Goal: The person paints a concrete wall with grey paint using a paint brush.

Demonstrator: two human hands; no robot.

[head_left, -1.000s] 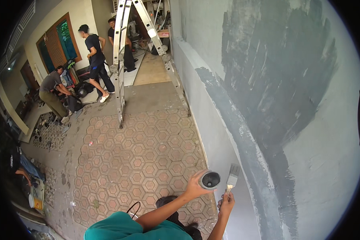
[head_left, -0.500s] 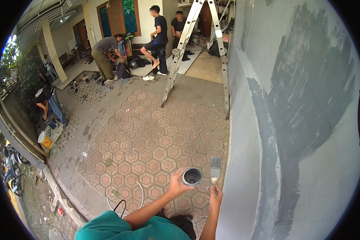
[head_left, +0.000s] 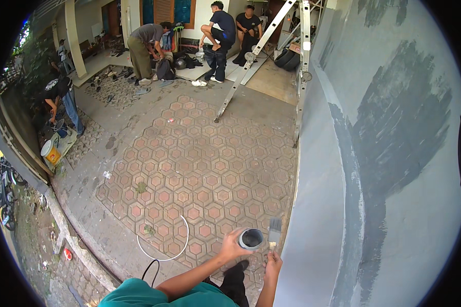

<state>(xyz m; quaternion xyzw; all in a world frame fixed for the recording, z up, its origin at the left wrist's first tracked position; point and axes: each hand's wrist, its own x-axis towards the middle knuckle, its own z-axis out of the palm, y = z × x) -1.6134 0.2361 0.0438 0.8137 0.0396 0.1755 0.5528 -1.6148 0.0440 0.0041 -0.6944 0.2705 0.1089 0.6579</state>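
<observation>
My left hand (head_left: 232, 245) is wrapped round a small round cup (head_left: 251, 239) with dark grey paint inside. Just to its right, my right hand (head_left: 273, 263) grips the handle of a flat paintbrush (head_left: 275, 231), bristles pointing away from me and coated grey. Cup and brush are held apart, above the paving. To the right rises a light grey wall (head_left: 415, 220) bearing a tree-shaped patch of darker grey paint (head_left: 402, 107). The brush is not touching the wall.
An aluminium stepladder (head_left: 301, 77) stands beside the wall ahead. A white hose (head_left: 185, 235) curves over the hexagonal pavers near my left arm. Several people are farther off, one bending by a white-and-yellow bucket (head_left: 51, 152) at the left. Motorbikes (head_left: 7, 189) stand beyond the gate.
My view has tilted, so the ladder and wall sit lower in the picture. My hands, still holding cup and brush, appear slightly lower; a dark shoe now shows beneath them.
</observation>
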